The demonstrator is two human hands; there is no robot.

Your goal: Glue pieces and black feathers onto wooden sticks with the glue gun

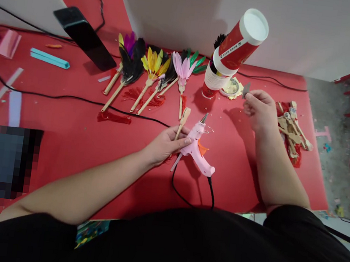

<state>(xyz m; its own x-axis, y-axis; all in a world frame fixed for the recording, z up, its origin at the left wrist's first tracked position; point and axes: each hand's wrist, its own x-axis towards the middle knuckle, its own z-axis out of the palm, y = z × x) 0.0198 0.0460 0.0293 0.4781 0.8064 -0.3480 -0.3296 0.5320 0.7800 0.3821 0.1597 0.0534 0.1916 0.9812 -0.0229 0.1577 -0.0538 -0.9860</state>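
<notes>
My left hand (168, 145) is closed round a small wooden stick (183, 121) with a wider flat head, and its thumb presses on a pink hot glue gun (194, 140) with an orange trigger. The gun's metal nozzle (204, 118) points up and away from me, and a clear glue stick (176, 162) sticks out of its back end. Thin glue strands show near the nozzle. Farther right, my right hand (259, 107) is raised above the table and pinches a small dark grey piece (246, 90) whose material I cannot make out.
Feathered sticks in yellow (154, 67), pink (183, 70) and black (135, 60) lie at the back. Stacked red paper cups (236, 45) stand beside a tape roll (231, 87). Bare wooden sticks (293, 130) lie right, a black phone-like slab (84, 37) left. A black cable (70, 98) crosses the red table.
</notes>
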